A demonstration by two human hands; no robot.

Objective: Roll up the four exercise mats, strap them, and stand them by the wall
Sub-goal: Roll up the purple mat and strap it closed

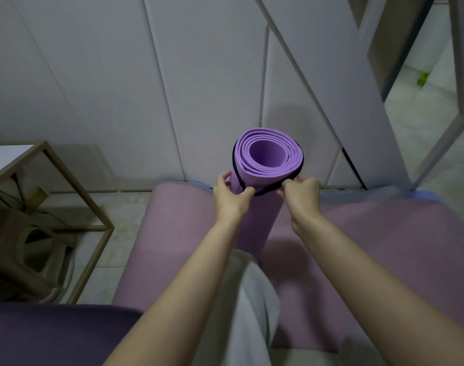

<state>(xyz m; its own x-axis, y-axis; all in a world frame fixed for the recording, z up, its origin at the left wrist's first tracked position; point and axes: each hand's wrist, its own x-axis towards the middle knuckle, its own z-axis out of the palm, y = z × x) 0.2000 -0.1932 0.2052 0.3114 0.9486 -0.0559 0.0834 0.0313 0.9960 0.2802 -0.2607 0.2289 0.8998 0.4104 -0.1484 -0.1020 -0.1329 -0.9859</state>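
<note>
– one rolled purple mat (268, 157): where?
– upright on a flat mauve mat (183, 233), near the white wall panels (199, 88), coils loose, black strap (265, 192) round its top.
– hands?
– left hand (230, 198) grips its side; right hand (301, 193) pinches the strap.

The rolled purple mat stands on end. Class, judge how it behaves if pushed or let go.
Probably light and squashy: the mat looks like loosely coiled foam. Tall and narrow on end, it would likely tip. The strap should stop it unrolling.
</note>
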